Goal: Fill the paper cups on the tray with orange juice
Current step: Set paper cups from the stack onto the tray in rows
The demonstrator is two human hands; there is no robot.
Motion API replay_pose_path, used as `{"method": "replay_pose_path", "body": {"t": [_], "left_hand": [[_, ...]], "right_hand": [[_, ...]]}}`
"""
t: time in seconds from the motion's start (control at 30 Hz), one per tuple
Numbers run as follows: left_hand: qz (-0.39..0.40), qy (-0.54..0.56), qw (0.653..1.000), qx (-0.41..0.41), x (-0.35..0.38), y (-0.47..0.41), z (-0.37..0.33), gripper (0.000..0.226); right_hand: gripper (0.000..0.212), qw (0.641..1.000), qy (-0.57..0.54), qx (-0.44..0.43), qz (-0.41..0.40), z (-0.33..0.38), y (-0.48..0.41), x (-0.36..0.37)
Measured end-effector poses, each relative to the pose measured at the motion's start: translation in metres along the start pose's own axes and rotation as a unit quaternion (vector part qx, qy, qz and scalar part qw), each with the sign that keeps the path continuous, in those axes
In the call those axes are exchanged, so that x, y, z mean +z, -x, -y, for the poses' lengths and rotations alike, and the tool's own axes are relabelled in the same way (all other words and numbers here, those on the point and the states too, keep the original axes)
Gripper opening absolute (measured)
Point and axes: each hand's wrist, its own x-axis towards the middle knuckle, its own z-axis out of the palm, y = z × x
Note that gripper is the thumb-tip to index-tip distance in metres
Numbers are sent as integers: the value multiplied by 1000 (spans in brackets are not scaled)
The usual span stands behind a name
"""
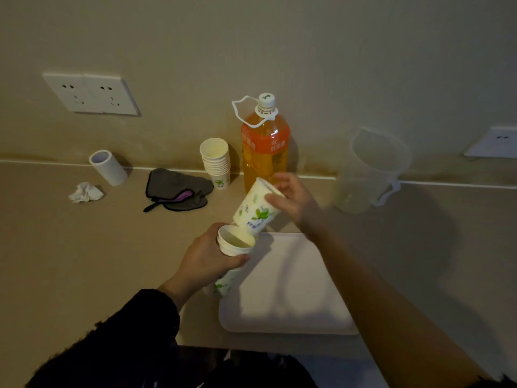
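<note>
My left hand (pixel 207 261) grips a short stack of paper cups (pixel 233 247) above the left edge of the white tray (pixel 288 303). My right hand (pixel 293 203) pinches the rim of a single paper cup (pixel 256 210), tilted, its base just over the mouth of the stack. The tray holds no cups. A large capped orange juice bottle (pixel 264 152) stands upright against the wall behind my hands. Another stack of paper cups (pixel 216 163) stands just left of the bottle.
A clear plastic jug (pixel 369 175) stands at the right by the wall. A grey cloth (pixel 176 190), a crumpled tissue (pixel 85 192) and a white roll (pixel 107 167) lie to the left. Wall sockets (pixel 92 94) sit above the counter.
</note>
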Motion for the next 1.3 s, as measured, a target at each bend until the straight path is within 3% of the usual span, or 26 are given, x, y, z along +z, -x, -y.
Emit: {"method": "replay_pose_path", "body": {"t": [0.1, 0.17, 0.23, 0.33, 0.5, 1.07, 1.3], "left_hand": [[-10, -7, 1000, -10, 2, 2, 2, 60], [-13, -6, 1000, -16, 3, 3, 3, 59], [-15, 3, 1000, -19, 3, 5, 3, 63], [-21, 13, 999, -23, 5, 8, 4, 56], [-41, 11, 999, -23, 3, 12, 7, 58], [-59, 33, 997, -36, -1, 20, 19, 72], [-43, 28, 999, -17, 3, 17, 14, 68]], "right_hand": [[55, 998, -11, 8, -68, -6, -5, -27], [53, 990, 107, 25, -92, -19, -7, -43], [66, 962, 255, 49, -80, -35, -6, -49], [81, 935, 349, 51, -35, -66, 0, -38], [84, 920, 388, 54, 18, -99, 12, -16], [77, 902, 431, -20, 20, -107, 0, 1], [105, 908, 418, 3, 33, -108, 3, -5]]}}
